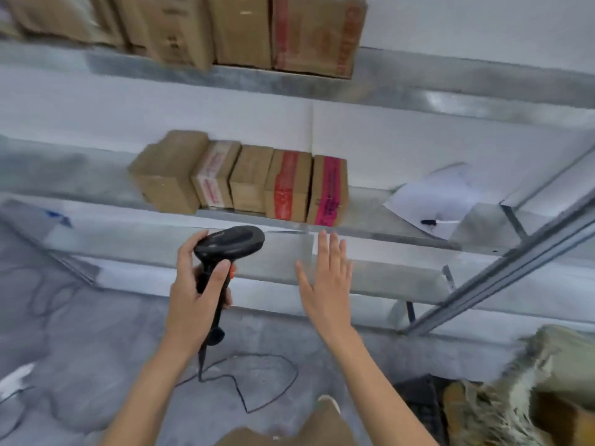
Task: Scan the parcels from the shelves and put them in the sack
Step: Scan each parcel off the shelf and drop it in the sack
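Several brown cardboard parcels stand in a row on the middle metal shelf; the rightmost one carries pink tape. More parcels sit on the shelf above. My left hand grips the handle of a black barcode scanner, whose head points toward the row. My right hand is raised with straight fingers just below the pink-taped parcel, apart from it and holding nothing. The woven sack lies at the lower right with a brown parcel inside.
The scanner's black cable loops over the grey floor between my arms. A white sheet of paper with a dark marker lies on the shelf's right part. A slanted metal upright crosses on the right.
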Demonstrator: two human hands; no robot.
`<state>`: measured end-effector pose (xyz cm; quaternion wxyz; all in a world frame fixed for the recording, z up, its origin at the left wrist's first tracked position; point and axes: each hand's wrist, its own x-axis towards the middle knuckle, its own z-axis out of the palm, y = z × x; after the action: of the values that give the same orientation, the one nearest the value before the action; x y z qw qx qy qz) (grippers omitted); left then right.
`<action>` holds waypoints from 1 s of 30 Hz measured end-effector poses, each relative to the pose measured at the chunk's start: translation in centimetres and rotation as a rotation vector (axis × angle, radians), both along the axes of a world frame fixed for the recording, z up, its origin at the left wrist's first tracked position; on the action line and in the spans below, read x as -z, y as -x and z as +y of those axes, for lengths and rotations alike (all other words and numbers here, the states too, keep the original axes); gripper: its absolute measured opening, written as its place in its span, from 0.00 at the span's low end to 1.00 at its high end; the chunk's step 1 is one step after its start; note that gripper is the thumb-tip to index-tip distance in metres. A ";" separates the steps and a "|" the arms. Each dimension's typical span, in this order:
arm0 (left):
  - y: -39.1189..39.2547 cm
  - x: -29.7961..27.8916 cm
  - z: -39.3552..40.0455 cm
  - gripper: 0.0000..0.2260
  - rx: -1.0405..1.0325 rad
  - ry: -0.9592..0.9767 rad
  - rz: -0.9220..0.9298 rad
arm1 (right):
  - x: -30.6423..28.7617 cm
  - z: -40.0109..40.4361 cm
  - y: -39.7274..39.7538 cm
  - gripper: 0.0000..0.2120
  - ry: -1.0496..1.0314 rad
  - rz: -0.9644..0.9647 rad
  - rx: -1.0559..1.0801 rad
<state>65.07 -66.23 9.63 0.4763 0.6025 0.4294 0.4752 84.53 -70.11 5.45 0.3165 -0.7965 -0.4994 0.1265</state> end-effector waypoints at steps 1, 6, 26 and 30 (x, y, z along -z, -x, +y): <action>1.4 -0.1 0.1 0.18 -0.035 -0.001 -0.013 | -0.2 0.7 1.2 0.34 0.010 -0.011 -0.038; 7.2 -0.3 -0.3 0.16 -0.215 -0.013 -0.053 | 0.0 3.6 6.7 0.34 0.025 -0.045 -0.221; 18.5 0.4 12.8 0.18 -0.592 0.006 -0.039 | 0.1 22.3 22.6 0.33 0.037 0.095 -0.597; 18.4 -0.1 18.6 0.17 -0.558 -0.022 -0.013 | -0.6 26.1 23.9 0.33 -0.044 0.136 -0.628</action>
<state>46.69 -47.63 9.78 0.3232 0.4628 0.5706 0.5965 60.64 -44.03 6.02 0.3117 -0.5862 -0.7011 0.2600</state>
